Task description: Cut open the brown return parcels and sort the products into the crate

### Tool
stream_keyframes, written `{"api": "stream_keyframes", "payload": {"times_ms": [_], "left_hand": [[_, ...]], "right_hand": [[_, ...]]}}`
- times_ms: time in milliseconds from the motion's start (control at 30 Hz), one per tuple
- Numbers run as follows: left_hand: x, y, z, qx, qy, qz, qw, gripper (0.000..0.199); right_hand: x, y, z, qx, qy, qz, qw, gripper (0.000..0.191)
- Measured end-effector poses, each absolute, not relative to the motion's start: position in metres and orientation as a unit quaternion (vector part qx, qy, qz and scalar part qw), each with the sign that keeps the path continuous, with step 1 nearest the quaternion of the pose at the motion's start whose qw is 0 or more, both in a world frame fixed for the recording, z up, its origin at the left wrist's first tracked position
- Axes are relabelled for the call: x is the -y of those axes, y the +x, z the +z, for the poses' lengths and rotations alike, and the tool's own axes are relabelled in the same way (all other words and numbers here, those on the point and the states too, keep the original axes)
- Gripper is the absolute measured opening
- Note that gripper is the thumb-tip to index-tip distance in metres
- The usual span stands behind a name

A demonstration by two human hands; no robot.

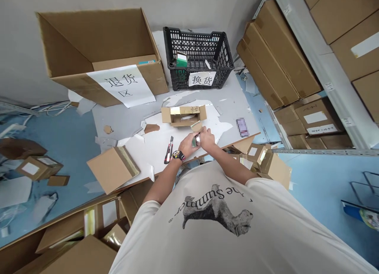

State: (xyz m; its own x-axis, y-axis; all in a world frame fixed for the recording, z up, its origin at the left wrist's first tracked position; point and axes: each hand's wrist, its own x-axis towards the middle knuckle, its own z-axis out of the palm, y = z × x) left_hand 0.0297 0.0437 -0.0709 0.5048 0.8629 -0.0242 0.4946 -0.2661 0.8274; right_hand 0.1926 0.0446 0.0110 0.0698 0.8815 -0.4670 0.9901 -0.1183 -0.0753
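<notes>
Near the front edge of the table, my left hand (187,146) and my right hand (207,139) are closed around a small green-and-white box (194,141). A pale flap stands up at its far end, and something shiny shows between my fingers, too small to name. Just beyond my hands lies an open cardboard box (184,119) with its flaps spread and a whitish item inside. To the left of my left hand, a red-and-black utility knife (169,149) rests on the white sheet.
A large carton (109,84) with a paper sign stands back left; beside it is a black plastic crate (199,62) holding a green-and-white box. A closed carton (111,169) sits front left, a phone-like purple item (242,127) at right. Shelves of cartons (284,57) flank the right.
</notes>
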Motion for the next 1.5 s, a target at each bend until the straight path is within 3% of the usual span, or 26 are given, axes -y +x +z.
{"api": "stream_keyframes", "payload": {"times_ms": [200,467,733,1133,1200,1300,1367,1500], "left_hand": [[-0.037,0.033,-0.088,-0.505,0.735,0.186,0.413,0.074],[-0.043,0.032,-0.092,-0.514,0.723,0.215,0.410,0.068],[-0.041,0.027,-0.087,-0.493,0.737,0.252,0.388,0.087],[-0.030,-0.013,-0.037,-0.499,0.750,0.336,0.274,0.116],[-0.034,-0.014,-0.020,-0.503,0.709,0.376,0.321,0.113],[-0.048,-0.006,0.012,-0.464,0.604,0.416,0.497,0.089],[-0.058,0.001,0.035,-0.426,0.539,0.389,0.614,0.095],[-0.065,0.008,0.075,-0.412,0.507,0.382,0.654,0.097]], "right_hand": [[-0.029,0.197,0.009,-0.662,0.721,-0.197,0.063,0.043],[-0.020,0.200,0.058,-0.699,0.696,-0.157,-0.044,0.036],[-0.026,0.218,0.107,-0.656,0.711,-0.235,-0.096,0.023],[-0.075,0.290,0.159,-0.531,0.654,-0.348,-0.413,0.035],[-0.083,0.295,0.160,-0.503,0.635,-0.378,-0.448,0.037],[-0.089,0.293,0.164,-0.490,0.592,-0.425,-0.478,0.041],[-0.092,0.289,0.171,-0.499,0.558,-0.454,-0.483,0.046],[-0.098,0.282,0.192,-0.544,0.507,-0.460,-0.484,0.062]]}}
